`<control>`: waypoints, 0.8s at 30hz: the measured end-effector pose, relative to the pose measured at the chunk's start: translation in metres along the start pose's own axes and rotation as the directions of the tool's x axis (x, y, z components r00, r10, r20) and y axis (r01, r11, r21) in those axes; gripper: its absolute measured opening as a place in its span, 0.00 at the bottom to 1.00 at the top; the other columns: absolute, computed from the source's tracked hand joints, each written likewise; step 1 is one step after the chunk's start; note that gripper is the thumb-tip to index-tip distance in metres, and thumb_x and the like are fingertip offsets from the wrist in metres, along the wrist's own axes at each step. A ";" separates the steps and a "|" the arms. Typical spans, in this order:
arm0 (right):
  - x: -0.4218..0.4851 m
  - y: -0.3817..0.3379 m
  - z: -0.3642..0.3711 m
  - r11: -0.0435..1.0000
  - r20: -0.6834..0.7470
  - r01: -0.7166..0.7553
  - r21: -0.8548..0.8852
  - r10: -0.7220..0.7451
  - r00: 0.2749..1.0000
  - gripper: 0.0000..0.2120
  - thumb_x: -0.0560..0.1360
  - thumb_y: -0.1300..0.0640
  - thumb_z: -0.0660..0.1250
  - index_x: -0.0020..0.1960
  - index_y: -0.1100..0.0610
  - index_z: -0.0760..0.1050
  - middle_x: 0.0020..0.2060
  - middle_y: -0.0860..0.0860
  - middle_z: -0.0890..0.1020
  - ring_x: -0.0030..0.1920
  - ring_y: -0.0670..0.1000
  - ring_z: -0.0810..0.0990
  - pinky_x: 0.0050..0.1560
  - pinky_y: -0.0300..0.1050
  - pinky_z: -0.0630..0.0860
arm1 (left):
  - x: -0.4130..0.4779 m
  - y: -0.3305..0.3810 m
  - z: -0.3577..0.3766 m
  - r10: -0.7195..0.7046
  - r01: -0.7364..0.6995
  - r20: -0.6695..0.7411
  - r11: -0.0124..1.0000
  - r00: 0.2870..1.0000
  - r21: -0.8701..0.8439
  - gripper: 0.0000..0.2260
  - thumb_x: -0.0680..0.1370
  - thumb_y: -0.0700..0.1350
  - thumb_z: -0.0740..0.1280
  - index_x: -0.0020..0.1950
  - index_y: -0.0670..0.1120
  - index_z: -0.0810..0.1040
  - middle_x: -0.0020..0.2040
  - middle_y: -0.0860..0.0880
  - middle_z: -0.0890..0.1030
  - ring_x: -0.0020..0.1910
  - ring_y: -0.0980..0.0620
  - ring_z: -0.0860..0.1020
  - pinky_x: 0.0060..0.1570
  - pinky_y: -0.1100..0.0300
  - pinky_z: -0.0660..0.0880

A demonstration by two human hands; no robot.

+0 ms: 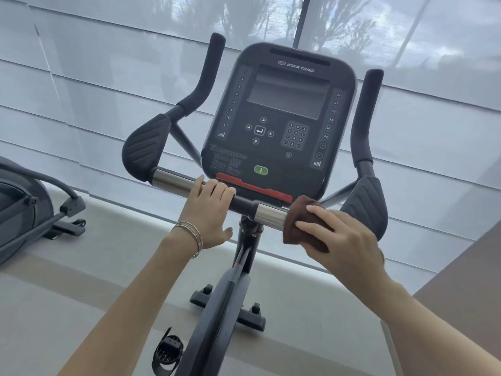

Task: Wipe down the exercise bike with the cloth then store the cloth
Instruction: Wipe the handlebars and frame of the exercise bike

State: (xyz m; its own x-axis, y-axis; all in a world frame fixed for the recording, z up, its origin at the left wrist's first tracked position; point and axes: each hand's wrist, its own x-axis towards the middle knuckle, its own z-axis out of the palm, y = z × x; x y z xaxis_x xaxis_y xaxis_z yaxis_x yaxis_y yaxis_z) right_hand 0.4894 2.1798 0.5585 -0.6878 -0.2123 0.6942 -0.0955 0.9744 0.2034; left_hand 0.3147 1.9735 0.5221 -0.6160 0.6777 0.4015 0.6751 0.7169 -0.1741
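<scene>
A dark exercise bike [282, 118] stands in front of me, its console facing me above a horizontal handlebar with two chrome grip sections. My left hand [210, 213] grips the handlebar [170, 179] just left of centre, fingers curled over the top. My right hand [344, 240] holds a brown cloth [301, 213] wrapped round the right side of the bar, beside the right chrome section [271, 215]. The cloth sits between that chrome section and the right ribbed elbow pad [368, 207].
Another exercise machine [29, 210] stands at the left edge. The bike's front base with wheels [230, 308] and a left pedal [166, 351] are below. A window with a translucent blind [108, 77] fills the background. A brown surface [461, 280] is at the right.
</scene>
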 end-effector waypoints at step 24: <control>0.025 -0.040 0.024 0.999 -0.014 0.042 -0.019 -0.042 0.999 0.09 0.68 0.56 0.72 0.48 0.49 0.82 0.53 0.51 0.83 0.44 0.56 0.80 0.42 0.48 0.79 | 0.003 0.000 -0.007 -0.031 0.033 0.037 0.998 0.999 -0.060 0.29 0.68 0.60 0.67 0.64 0.49 0.64 0.63 0.48 0.72 0.64 0.46 0.66 0.72 0.46 0.53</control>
State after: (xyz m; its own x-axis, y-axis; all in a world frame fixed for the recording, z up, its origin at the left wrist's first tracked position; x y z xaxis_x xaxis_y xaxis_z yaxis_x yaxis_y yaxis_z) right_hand 0.4589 2.1371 0.5513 -0.6733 -0.2538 0.6944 -0.1101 0.9632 0.2454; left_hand 0.3160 1.9745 0.5301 -0.6511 0.6607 0.3737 0.6773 0.7279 -0.1069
